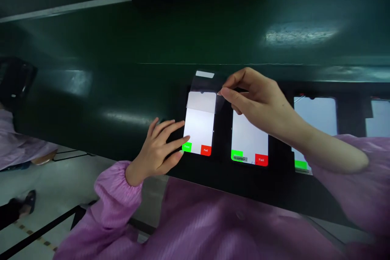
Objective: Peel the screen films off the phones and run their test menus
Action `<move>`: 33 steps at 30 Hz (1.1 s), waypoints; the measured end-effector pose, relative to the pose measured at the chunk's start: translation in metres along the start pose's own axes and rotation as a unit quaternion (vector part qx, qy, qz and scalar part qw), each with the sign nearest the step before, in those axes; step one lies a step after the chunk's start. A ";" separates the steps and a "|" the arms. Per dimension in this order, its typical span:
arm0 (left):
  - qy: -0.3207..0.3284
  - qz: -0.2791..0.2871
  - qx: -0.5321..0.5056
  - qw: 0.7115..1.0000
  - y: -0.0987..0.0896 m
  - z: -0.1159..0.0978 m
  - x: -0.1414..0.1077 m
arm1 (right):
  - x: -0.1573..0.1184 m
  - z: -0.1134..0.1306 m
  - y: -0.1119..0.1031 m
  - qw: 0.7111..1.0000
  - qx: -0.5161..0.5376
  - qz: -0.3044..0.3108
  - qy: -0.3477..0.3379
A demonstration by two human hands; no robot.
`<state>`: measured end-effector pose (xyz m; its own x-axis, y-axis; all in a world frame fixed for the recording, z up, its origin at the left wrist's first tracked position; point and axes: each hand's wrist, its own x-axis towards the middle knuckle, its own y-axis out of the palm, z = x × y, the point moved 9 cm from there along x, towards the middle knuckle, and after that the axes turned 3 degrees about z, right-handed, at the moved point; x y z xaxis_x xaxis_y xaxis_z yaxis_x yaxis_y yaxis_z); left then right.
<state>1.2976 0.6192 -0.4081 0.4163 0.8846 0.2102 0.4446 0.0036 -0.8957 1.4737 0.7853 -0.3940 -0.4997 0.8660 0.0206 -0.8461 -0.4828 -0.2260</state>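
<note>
A lit white phone screen [198, 128], with a green box and a red "Fail" box along its bottom, lies face up in front of me. Over its top end hangs a thin see-through film [202, 83] bearing a white strip. My right hand [258, 99] pinches the film's right edge between thumb and forefinger. Spread fingers of my left hand [158, 146] reach the screen's lower left edge, with nothing held. To the right, partly under my right hand, is a second lit screen [250, 138] with similar boxes and a small barcode label at its bottom.
Further right on the dark green table [115, 57] lie a third lit screen [317, 115] and a fourth [380, 120], cut by the frame. A black object [20, 77] sits at the left end. Another person's sleeve [22, 150] shows at far left.
</note>
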 end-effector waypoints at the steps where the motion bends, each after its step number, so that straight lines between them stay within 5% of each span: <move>1: -0.008 -0.020 -0.023 1.000 -0.002 -0.001 -0.007 | -0.003 0.000 0.003 1.000 -0.002 0.001 -0.004; 3: -0.056 -0.080 -0.074 0.992 -0.009 0.002 -0.020 | -0.015 0.002 0.013 0.999 -0.028 0.026 -0.009; 5: -0.129 -0.149 -0.122 0.973 -0.018 0.009 -0.034 | -0.036 0.006 0.032 0.988 -0.092 0.125 -0.016; 8: -0.188 -0.158 -0.146 0.958 -0.015 0.006 -0.048 | -0.086 0.015 0.047 0.941 -0.224 0.241 -0.072; 12: -0.134 -0.096 -0.073 0.984 -0.002 -0.022 -0.048 | -0.138 0.036 0.012 0.906 -0.374 0.050 -0.193; 16: -0.113 -0.079 0.040 0.990 0.006 -0.032 -0.044 | -0.174 0.026 -0.003 0.840 -0.507 -0.014 -0.191; 21: -0.106 -0.101 0.085 0.986 0.010 -0.036 -0.038 | -0.225 0.016 -0.061 0.859 -0.455 -0.185 -0.147; 25: -0.108 -0.158 0.031 0.981 0.009 -0.046 -0.034 | -0.252 -0.011 -0.089 0.829 -0.529 -0.177 -0.038; 31: -0.071 -0.176 0.034 0.981 0.025 -0.071 -0.007 | -0.288 -0.030 -0.146 0.789 -0.561 -0.251 0.017; 33: -0.063 -0.170 0.046 0.982 0.030 -0.077 -0.001 | -0.291 -0.043 -0.168 0.800 -0.538 -0.264 0.030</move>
<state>1.3714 0.5828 -0.4051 0.1510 0.8759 0.4583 0.4657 0.3459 -0.8145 1.7693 0.6205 -0.4038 -0.0884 0.9322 0.3509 -0.2704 0.3165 -0.9092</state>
